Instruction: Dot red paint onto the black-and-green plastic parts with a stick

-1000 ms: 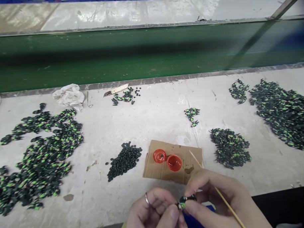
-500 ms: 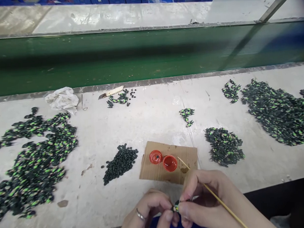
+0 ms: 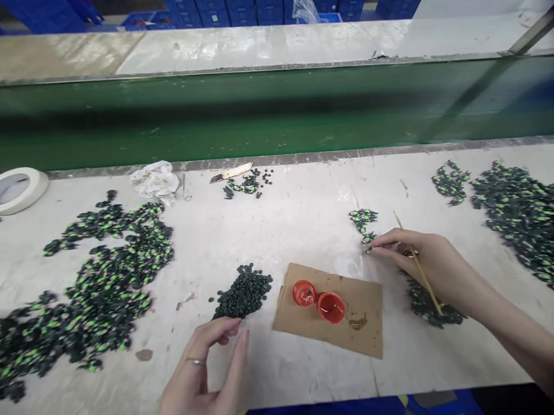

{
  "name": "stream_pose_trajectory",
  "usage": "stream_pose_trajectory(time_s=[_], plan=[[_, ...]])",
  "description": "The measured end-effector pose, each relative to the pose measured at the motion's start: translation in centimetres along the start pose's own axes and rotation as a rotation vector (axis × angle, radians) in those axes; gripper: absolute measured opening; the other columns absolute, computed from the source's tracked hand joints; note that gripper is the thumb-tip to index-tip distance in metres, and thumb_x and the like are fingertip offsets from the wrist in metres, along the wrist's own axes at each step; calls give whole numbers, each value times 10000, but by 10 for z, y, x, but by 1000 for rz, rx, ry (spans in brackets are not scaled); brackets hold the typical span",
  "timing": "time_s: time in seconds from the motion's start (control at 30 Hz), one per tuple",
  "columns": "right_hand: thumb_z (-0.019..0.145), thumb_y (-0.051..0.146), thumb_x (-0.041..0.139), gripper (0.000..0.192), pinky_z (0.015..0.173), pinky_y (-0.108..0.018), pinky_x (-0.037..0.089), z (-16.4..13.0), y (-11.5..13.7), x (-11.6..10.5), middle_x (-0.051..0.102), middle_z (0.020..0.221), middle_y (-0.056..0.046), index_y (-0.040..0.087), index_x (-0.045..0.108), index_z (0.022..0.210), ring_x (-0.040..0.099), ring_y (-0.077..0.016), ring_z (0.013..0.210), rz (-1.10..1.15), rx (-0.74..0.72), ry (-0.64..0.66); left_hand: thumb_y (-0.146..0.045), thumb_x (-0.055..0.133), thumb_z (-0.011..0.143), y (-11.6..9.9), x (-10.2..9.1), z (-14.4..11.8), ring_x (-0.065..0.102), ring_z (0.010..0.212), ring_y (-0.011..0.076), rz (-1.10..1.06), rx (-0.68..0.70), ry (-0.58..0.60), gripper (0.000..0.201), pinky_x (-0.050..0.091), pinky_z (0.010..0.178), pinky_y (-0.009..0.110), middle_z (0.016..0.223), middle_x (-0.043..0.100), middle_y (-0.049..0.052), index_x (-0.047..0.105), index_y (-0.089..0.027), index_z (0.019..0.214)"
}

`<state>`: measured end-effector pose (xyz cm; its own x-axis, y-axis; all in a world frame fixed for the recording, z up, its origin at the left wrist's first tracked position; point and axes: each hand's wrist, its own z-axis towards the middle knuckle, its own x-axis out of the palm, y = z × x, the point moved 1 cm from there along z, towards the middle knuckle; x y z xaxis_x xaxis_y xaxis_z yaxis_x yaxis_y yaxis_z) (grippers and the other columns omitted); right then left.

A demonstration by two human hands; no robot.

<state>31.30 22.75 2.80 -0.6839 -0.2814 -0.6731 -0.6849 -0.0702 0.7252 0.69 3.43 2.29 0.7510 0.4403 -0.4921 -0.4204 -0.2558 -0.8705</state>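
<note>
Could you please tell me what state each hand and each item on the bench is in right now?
right hand: stick held, fingertips at small cluster
left hand: open, holding nothing
red caps: open side up, on cardboard
black pile: loose heap
tape roll: lying flat

Thin wooden stick (image 3: 420, 273) angled across right grip; black-green pcs cluster (image 3: 363, 219) at fingertips.

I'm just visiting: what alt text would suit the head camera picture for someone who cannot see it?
A person's right hand, holding a thin stick, reaches its fingertips to a small cluster of green-and-black pieces on a pale worktable. The left hand hovers, fingers loosely curled, near a pile of dark beads, beside two red caps on cardboard.
</note>
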Motion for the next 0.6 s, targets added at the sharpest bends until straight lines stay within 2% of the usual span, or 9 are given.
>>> stream_pose_trajectory(time_s=[0.1, 0.2, 0.3, 0.4, 0.5, 0.6], plan=[[892, 750, 645, 560, 766, -359, 527, 14, -2, 3, 753, 1014, -95, 208, 779, 927, 670, -229, 841, -31, -55, -34, -184, 715, 939, 23, -8, 4, 608, 888, 162, 259, 167, 8, 166, 468, 896, 252, 1019, 652, -3, 669, -264, 1078], [983, 589, 625, 408, 783, -324, 513, 17, 3, 5, 744, 1042, -86, 205, 761, 997, 667, -198, 868, -65, -67, -45, -166, 713, 948, 31, -3, 2, 644, 895, 177, 363, 256, -59, 151, 473, 892, 277, 1025, 656, 26, 667, -221, 1081], [990, 486, 658, 274, 767, -303, 493, 12, 3, 2, 742, 1091, -62, 242, 780, 1015, 676, -190, 914, -116, -81, -14, -142, 706, 949, 32, 4, -2, 648, 880, 185, 377, 256, -108, 141, 484, 860, 292, 1034, 656, 44, 671, -209, 1068], [991, 460, 672, 232, 754, -304, 477, 2, 0, -2, 727, 1118, -58, 271, 782, 1069, 669, -193, 950, -190, -76, -88, -136, 699, 947, 34, 6, -3, 661, 887, 203, 375, 258, -124, 136, 504, 814, 303, 1032, 663, 52, 678, -216, 1054], [1016, 513, 625, 293, 729, -298, 472, -7, 1, -4, 718, 1108, -58, 272, 761, 1108, 653, -183, 911, -232, -60, -158, -103, 688, 945, 35, 4, 0, 676, 904, 208, 375, 274, -111, 167, 518, 814, 308, 1031, 670, 56, 688, -218, 1066], [1003, 601, 589, 385, 721, -300, 484, -15, 6, -4, 723, 1064, -55, 252, 750, 1039, 645, -173, 819, -242, -53, -187, -70, 682, 939, 34, -1, 5, 687, 917, 205, 377, 306, -59, 212, 533, 860, 312, 1028, 682, 52, 702, -222, 1085]])
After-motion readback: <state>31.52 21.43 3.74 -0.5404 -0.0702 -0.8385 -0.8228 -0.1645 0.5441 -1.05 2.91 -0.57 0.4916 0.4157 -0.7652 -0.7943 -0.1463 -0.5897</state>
